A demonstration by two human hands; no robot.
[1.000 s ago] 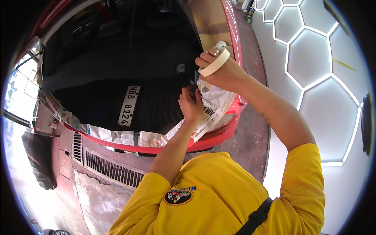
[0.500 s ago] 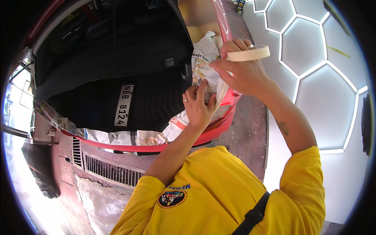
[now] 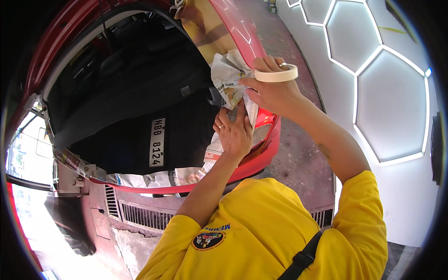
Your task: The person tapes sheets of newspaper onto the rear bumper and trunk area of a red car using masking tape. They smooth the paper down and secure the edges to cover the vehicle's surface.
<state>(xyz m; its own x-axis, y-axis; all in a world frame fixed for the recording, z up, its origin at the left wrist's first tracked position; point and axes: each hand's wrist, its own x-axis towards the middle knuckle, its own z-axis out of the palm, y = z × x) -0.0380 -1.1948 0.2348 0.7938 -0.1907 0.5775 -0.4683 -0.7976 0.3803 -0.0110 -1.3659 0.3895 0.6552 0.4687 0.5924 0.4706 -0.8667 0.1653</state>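
Note:
A creased newspaper sheet (image 3: 225, 70) lies along the right edge of a red car's open rear, beside the tail light (image 3: 264, 120). My left hand (image 3: 234, 133) rests flat on the newspaper with its fingers stretched out, a ring on one of them. A little higher and to the right, my right hand (image 3: 279, 95) carries a roll of cream masking tape (image 3: 285, 75) round its curled fingers. Its thumb and forefinger are at the sheet's outer edge; what is between their tips is hard to make out. More newspaper (image 3: 161, 179) lines the lower rim of the opening.
Inside the car is a black cargo space (image 3: 126, 116) holding a white number plate (image 3: 157, 142). Tan covering (image 3: 205, 25) spans the upper right side. At right stands a white wall with glowing hexagon lights (image 3: 355, 74). A floor grate (image 3: 144, 215) runs behind the red bumper (image 3: 259, 161).
The newspaper's upper part has folded inward, toward the opening. My right hand has moved a little left and down with the tape roll. The whole view has shifted; my left hand stays on the paper.

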